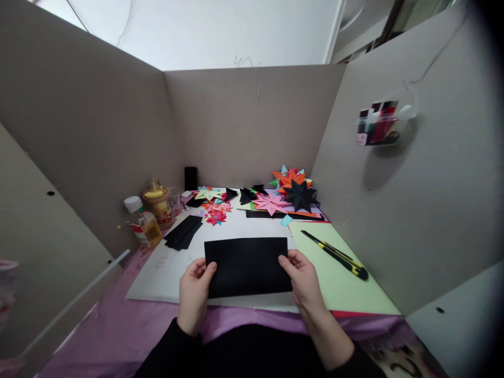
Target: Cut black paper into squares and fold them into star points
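A black rectangular sheet of paper (248,266) is held up over the front of the white work sheet. My left hand (197,289) pinches its left edge, thumb on the near face. At the right edge my right hand (305,281) grips it the same way, with the fingers behind the paper. The sheet looks flat and stretched between both hands. More black paper strips (184,232) lie in a small stack to the left. On the light green paper (334,286) at the right rests a black and yellow utility knife (336,254).
Folded paper stars (271,202) in several colours fill the back. A bottle of amber liquid (147,226) and a brown cup (157,205) stand at the left. Grey panels (252,121) enclose three sides. A clear container with packets (380,126) hangs on the right panel.
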`<action>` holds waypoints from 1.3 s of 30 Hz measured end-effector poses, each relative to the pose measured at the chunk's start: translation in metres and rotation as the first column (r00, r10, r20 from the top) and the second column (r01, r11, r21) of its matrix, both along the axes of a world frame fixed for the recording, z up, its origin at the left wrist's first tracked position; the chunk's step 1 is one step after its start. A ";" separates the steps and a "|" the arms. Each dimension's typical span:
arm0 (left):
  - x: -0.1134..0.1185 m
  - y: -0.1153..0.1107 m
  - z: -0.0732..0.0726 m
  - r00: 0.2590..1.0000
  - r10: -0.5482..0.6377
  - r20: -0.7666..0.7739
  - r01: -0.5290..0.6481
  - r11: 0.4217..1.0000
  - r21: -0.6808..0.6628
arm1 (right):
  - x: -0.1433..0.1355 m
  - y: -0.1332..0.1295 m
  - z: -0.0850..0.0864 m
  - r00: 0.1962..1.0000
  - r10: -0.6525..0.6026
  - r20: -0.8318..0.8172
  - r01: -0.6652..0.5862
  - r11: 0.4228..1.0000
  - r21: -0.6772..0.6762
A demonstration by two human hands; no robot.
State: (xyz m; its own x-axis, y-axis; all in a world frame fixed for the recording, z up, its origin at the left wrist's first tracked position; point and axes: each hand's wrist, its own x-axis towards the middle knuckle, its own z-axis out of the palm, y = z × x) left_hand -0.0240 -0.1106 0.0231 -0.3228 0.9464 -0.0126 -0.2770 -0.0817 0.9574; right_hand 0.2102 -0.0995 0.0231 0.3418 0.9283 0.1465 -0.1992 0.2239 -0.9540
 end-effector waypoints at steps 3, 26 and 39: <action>0.000 0.000 0.000 1.000 0.004 0.000 -0.004 1.000 0.001 | 0.000 0.000 0.000 1.000 0.018 0.004 -0.018 1.000 -0.011; 0.001 0.000 0.001 1.000 0.014 -0.005 -0.014 1.000 0.002 | 0.000 -0.002 0.001 1.000 0.009 0.027 -0.009 1.000 -0.014; 0.004 -0.003 0.006 1.000 -0.006 -0.024 0.006 1.000 -0.013 | 0.004 0.000 -0.004 1.000 -0.018 0.019 0.018 1.000 -0.025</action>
State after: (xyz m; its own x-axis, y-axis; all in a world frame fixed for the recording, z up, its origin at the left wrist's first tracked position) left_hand -0.0202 -0.1131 0.0287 -0.3177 0.9480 -0.0171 -0.2540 -0.0677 0.9648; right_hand 0.2140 -0.0997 0.0186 0.3560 0.9255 0.1295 -0.1775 0.2030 -0.9629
